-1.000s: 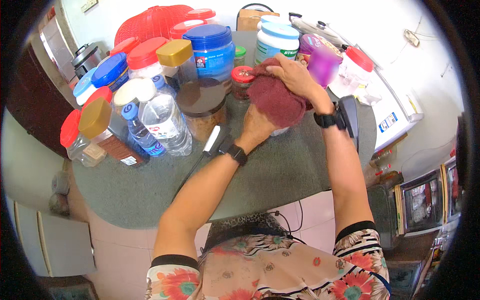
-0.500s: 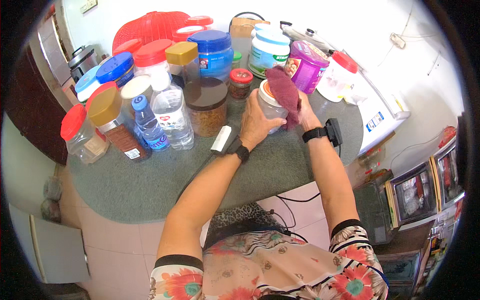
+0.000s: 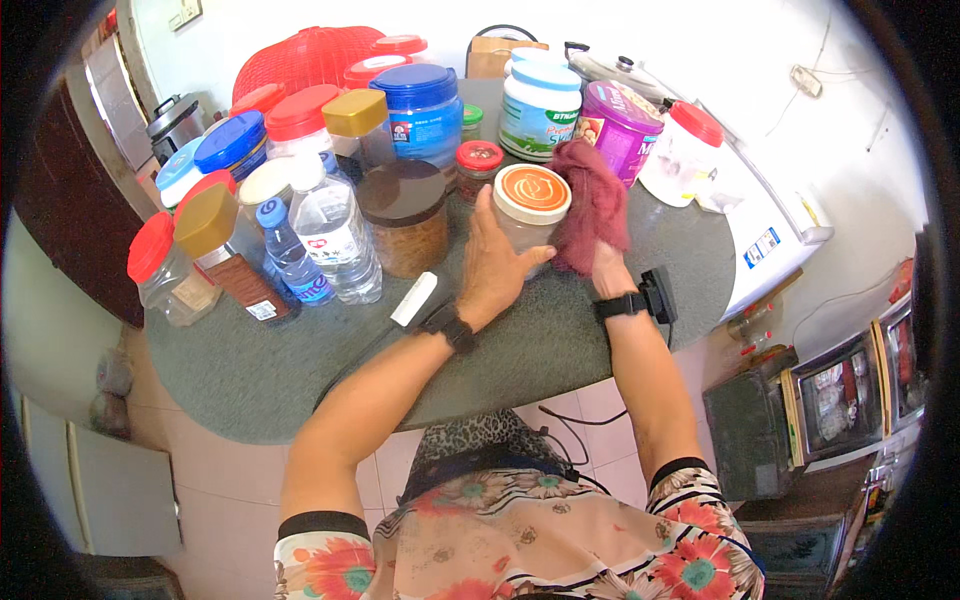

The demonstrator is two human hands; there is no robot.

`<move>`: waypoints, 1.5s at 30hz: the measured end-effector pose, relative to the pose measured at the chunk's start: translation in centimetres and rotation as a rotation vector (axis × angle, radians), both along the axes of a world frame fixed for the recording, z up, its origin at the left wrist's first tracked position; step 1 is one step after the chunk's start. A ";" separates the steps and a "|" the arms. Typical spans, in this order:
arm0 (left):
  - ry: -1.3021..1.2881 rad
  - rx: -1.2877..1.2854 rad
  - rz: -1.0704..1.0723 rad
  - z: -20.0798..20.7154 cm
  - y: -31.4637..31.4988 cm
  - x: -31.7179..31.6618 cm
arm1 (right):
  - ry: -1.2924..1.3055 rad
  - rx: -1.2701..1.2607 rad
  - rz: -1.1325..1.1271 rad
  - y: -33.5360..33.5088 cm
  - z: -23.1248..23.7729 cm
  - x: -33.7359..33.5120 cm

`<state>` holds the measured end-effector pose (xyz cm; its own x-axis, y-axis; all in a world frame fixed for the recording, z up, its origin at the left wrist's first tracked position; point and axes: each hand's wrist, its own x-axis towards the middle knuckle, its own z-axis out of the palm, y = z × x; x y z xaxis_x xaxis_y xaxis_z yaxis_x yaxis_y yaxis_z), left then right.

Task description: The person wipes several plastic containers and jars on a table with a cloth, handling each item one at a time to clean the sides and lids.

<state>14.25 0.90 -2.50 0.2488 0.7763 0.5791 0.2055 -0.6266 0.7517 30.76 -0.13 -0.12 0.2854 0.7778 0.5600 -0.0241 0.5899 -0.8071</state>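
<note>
A clear jar with a white-rimmed orange lid (image 3: pixel 533 190) stands near the middle of the table. My left hand (image 3: pixel 493 268) grips its left side, thumb across the front and fingers reaching up toward the lid. Against the jar's right side lies a bunched maroon cloth (image 3: pixel 592 205). My right hand (image 3: pixel 608 268) is in the cloth, which hides most of its fingers. Just behind the jar are a small red-lidded jar (image 3: pixel 479 170) and a purple canister (image 3: pixel 620 130). A brown-lidded jar (image 3: pixel 405 215) is left of my left hand.
Several bottles and jars crowd the left of the grey table (image 3: pixel 250 390), among them a clear water bottle (image 3: pixel 335 235) and a blue-lidded tub (image 3: pixel 422 110). A red-lidded container (image 3: pixel 685 155) stands at the right. By my left wrist is a white block (image 3: pixel 413 299) with a dark cable.
The maroon cloth has come off the lid, down to the jar's right side, with my right hand. The lid's orange top now shows. My left hand has shifted slightly left and still holds the jar.
</note>
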 end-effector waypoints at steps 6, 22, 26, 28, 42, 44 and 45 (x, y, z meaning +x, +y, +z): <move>0.047 0.127 0.020 -0.7 2.3 -0.2 | -0.315 -0.148 -0.036 -0.9 0.0 -2.3; 0.146 0.191 0.113 0.3 -0.6 -0.7 | -0.217 -0.200 0.283 -0.8 -0.6 1.3; 0.163 0.036 0.100 1.0 -0.5 -1.1 | -0.120 -0.223 0.213 -0.2 -1.0 1.1; 0.219 -0.113 0.049 1.2 -0.1 -1.5 | -0.005 -0.257 0.199 0.2 -1.3 1.0; 0.031 -0.131 -0.045 0.6 1.0 -0.9 | 0.219 -0.266 0.145 -0.7 -0.2 -0.9; 0.048 -0.063 0.059 0.6 0.7 -0.5 | 0.223 -0.080 0.136 -1.3 0.1 -1.8; 0.004 -0.078 0.059 0.6 0.7 -0.3 | 0.203 0.030 0.159 -1.4 0.2 -2.2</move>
<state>13.91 1.65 -1.94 0.2039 0.8322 0.5155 0.2433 -0.5532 0.7967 28.58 -1.58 0.12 0.2697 0.8058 0.5272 -0.2787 0.5894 -0.7583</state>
